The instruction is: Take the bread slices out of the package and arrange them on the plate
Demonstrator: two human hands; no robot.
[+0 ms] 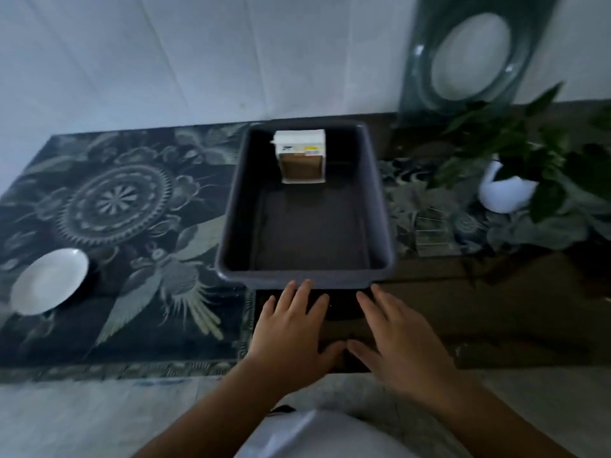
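Both hands, left hand (291, 328) and right hand (396, 338), lie flat with fingers spread and holding nothing, just short of the near rim of the gray bin (380, 206). The bread package (301, 157) stands at the bin's far end, with bare bin floor between; its contents are blurred. The white plate (49, 280) sits well apart at the surface's left edge.

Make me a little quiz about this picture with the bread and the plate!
1. True or false: the bread package stands at the far end of the grey bin.
2. Which side of the bin is the white plate on: A) left B) right C) inside it?
3. Fill in: the left hand and right hand lie flat and hold ____.

Key: 1 true; 2 A; 3 nothing.
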